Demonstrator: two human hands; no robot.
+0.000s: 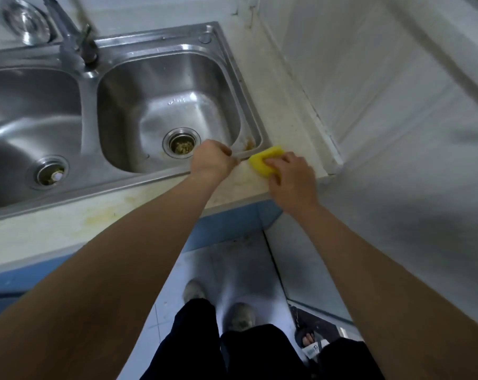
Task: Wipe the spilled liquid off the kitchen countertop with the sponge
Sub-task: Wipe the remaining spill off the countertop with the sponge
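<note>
A yellow sponge (pixel 265 157) lies flat on the cream countertop (pixel 276 105) by the sink's front right corner. My right hand (pixel 291 178) presses on it, fingers over its near half. A brown stain (pixel 250 144) sits on the sink rim just beyond the sponge. My left hand (pixel 211 160) is curled into a fist on the sink rim, right beside the sponge; I cannot tell whether it holds anything. Yellowish smears (pixel 100 215) mark the counter strip in front of the sink.
A steel double sink (pixel 89 105) fills the left, with food scraps in the right drain (pixel 181 145) and a tap (pixel 76 42) behind. A white panelled wall (pixel 383 78) borders the counter on the right. Below are blue cabinet fronts and the floor with feet.
</note>
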